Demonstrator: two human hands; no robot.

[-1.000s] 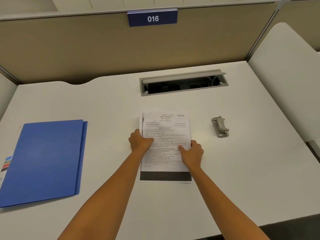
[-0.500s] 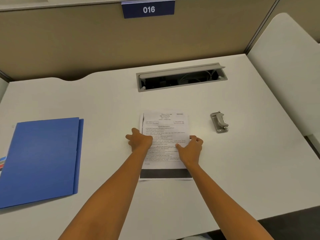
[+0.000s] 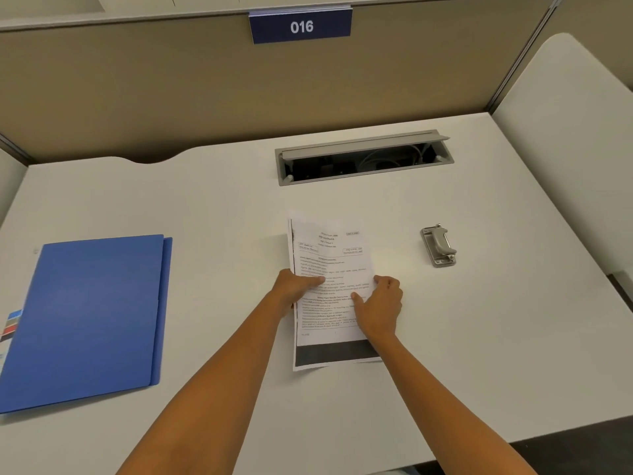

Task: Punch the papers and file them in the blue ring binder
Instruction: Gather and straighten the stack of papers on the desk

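Note:
A thin stack of printed papers (image 3: 334, 255) with a dark band along its near edge is in the middle of the white desk (image 3: 479, 337). My left hand (image 3: 296, 286) grips the stack's left edge, thumb on top, and that edge is raised off the desk. My right hand (image 3: 380, 305) pinches the right edge with curled fingers. The closed blue ring binder (image 3: 89, 317) lies flat at the left. A small grey metal hole punch (image 3: 439, 246) sits to the right of the papers.
An open grey cable tray (image 3: 363, 157) is set into the desk behind the papers. A beige partition with a plate marked 016 (image 3: 301, 26) closes off the back. A white side panel (image 3: 575, 138) stands at the right. Coloured index tabs (image 3: 10, 325) stick out left of the binder.
Both hands went from lying on the sheet to gripping its side edges. The stack's left edge has lifted off the desk and the papers now sit tilted.

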